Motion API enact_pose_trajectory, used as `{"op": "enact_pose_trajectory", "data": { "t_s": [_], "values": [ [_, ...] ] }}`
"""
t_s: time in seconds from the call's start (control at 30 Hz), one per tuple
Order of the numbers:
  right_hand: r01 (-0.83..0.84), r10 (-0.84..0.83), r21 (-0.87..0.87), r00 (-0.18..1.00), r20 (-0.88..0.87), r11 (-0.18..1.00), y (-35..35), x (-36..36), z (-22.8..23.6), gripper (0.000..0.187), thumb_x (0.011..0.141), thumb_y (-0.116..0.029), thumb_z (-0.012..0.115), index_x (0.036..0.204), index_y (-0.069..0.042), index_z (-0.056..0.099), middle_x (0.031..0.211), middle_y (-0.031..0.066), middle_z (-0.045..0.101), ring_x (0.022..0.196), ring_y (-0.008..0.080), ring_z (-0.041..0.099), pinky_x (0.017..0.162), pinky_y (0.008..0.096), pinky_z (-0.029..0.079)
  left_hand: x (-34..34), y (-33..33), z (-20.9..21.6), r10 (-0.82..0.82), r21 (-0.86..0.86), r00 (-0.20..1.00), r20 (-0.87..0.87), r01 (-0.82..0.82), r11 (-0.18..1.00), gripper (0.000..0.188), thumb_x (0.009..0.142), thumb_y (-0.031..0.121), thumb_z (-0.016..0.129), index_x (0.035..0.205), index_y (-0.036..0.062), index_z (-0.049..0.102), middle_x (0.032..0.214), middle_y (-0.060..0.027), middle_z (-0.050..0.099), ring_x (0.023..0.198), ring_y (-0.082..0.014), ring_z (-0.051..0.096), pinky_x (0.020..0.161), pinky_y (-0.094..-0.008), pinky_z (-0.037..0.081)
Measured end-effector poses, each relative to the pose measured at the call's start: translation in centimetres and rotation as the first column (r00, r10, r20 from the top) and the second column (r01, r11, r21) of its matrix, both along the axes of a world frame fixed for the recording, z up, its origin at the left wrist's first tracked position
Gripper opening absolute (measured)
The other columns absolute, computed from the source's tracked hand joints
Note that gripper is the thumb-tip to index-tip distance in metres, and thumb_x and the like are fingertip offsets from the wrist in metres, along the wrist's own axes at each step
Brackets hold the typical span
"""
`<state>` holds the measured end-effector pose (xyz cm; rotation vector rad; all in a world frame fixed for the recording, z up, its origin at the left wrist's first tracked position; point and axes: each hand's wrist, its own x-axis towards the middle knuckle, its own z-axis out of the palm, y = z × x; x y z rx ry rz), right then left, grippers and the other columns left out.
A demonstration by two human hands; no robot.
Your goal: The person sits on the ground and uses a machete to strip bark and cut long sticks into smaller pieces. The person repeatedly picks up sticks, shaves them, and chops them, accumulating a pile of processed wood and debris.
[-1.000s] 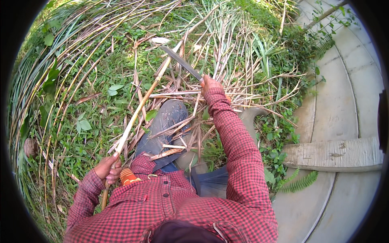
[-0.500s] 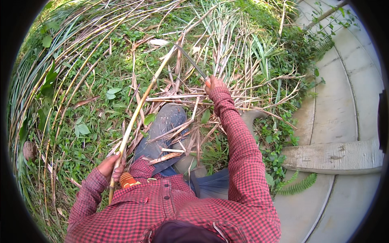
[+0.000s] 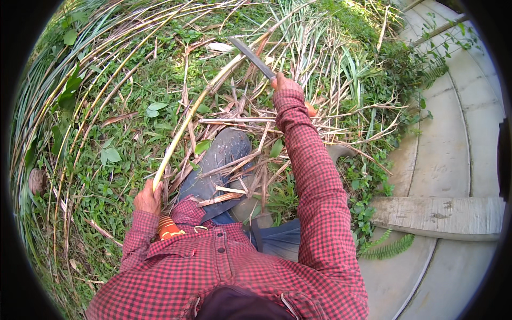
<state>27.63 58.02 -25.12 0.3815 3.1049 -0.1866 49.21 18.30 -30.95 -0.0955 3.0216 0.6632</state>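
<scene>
Where the left hand (image 3: 148, 198) sits: fingers wrapped round the near part of a long, pale-yellow, woody stalk (image 3: 197, 106).
Stalk: slants away over green grass (image 3: 136, 141); probably light, springy-stiff, smooth enough to slip; best gripped low.
Right hand (image 3: 286, 83): fist closed on the orange handle (image 3: 274, 83) of a grey metal blade (image 3: 253, 58) crossing the stalk's far part, contact unclear.

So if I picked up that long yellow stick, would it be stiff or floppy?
Probably fairly stiff: the stick runs almost straight out from the left grip. It could bend a bit near its far end, which looks thinner. And it's likely light for its length, being so slim.
</scene>
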Motion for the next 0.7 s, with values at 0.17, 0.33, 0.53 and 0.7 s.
{"op": "enact_pose_trajectory", "data": {
  "t_s": [0.17, 0.33, 0.53, 0.7],
  "values": [
    [0.2, -0.198, -0.014, 0.977, 0.073, 0.98, 1.4, 3.2, 2.2, 0.029, 0.076, -0.02, 0.06, 0.101, -0.014, 0.047, 0.089, 0.0124, 0.061, 0.089, 0.0308, 0.059, 0.075, 0.0419, 0.046, -1.8, 0.0, 3.3, -0.07, 0.047, 0.994, -0.086, 0.074, 0.996, 0.024, 0.083, 0.029, 0.054, 0.085, 0.0059, 0.051, 0.059, -0.0176, 0.054, 0.054, -0.0369, 0.055, 0.047, -0.0435, 0.041],
    [-0.034, 0.038, 0.028, 0.987, -0.156, 0.999, 3.6, 9.3, 0.5, 0.021, 0.079, -0.021, 0.055, 0.094, -0.012, 0.044, 0.083, 0.0128, 0.055, 0.078, 0.0343, 0.057, 0.068, 0.0446, 0.045, -7.8, 4.6, 3.8, -0.236, 0.146, 0.966, -0.105, 0.25, 0.957, 0.025, 0.082, 0.029, 0.056, 0.086, 0.0046, 0.052, 0.062, -0.0169, 0.055, 0.055, -0.0324, 0.054, 0.05, -0.0395, 0.041],
    [0.321, -0.362, -0.425, 0.932, -0.015, 0.846, 2.6, 14.0, -2.2, 0.041, 0.068, -0.024, 0.064, 0.106, -0.012, 0.052, 0.099, 0.0157, 0.059, 0.091, 0.0324, 0.057, 0.078, 0.0397, 0.045, -16.7, 14.5, -1.1, -0.539, 0.773, 0.724, 0.43, 0.014, 0.634, 0.019, 0.085, 0.026, 0.052, 0.084, 0.0065, 0.051, 0.053, 0.0034, 0.04, 0.036, -0.0072, 0.032, 0.033, -0.0239, 0.023],
    [0.147, -0.533, -0.797, 0.811, -0.242, 0.585, 1.5, 24.3, -7.2, 0.052, 0.064, -0.023, 0.071, 0.106, 0.001, 0.052, 0.086, 0.0099, 0.063, 0.081, 0.0225, 0.06, 0.077, 0.0314, 0.047, -19.8, 24.5, -0.7, -0.583, 0.773, 0.602, 0.545, -0.093, 0.627, 0.022, 0.087, 0.027, 0.049, 0.075, 0.0099, 0.043, 0.051, 0.0044, 0.034, 0.035, -0.0063, 0.027, 0.031, -0.0242, 0.021]
  ]
}}
